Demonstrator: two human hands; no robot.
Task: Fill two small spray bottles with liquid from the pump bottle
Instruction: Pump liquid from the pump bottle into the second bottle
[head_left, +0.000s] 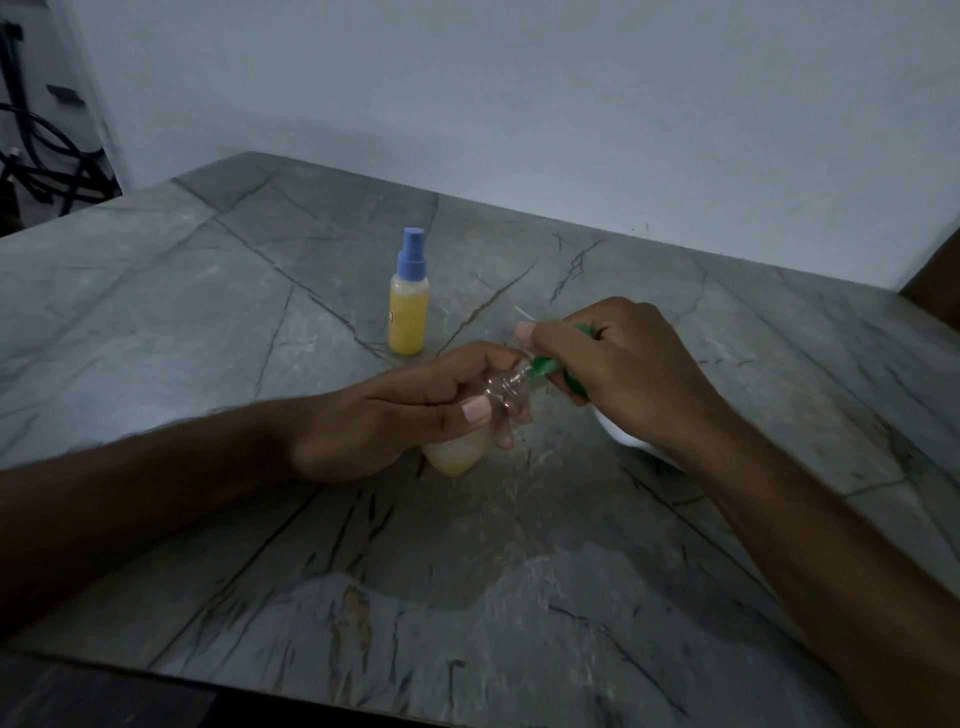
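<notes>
Your left hand (415, 410) is curled around the second spray bottle (467, 441), which leans with its neck to the right. Your right hand (613, 364) pinches the green spray cap (545, 369) at that neck. The filled blue-capped bottle (409, 306) stands farther away.

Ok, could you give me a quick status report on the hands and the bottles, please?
Left hand grips the tilted second bottle, part full. Right hand holds the green spray cap at its neck. Blue-capped bottle stands full, capped. Nothing in the way.

blue-capped spray bottle (409, 306) upright beyond hands
</notes>
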